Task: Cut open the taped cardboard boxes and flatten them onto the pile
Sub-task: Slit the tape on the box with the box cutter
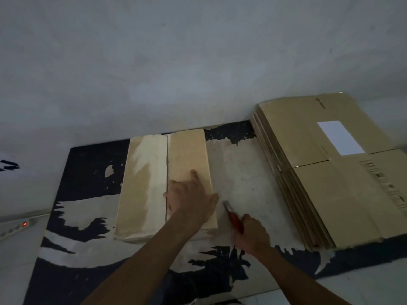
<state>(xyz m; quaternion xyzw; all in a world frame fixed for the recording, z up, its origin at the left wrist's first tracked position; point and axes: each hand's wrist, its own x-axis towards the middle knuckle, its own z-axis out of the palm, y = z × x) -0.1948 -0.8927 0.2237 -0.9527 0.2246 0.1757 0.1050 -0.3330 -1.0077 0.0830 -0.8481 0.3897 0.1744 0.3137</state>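
A taped cardboard box (145,186) lies on a worn black mat (88,168), its centre seam running away from me. My left hand (191,198) presses flat on the box's right flap, fingers spread. My right hand (251,235) grips a red-handled utility knife (233,219) just right of the box, blade tip pointing up toward the box's right edge. A pile of flattened boxes (326,179) sits at the right, with a white label on the top sheet.
A grey wall (198,62) rises directly behind the mat. A power strip with a red light (24,224) lies on the floor at the far left. Bare worn mat shows between the box and the pile.
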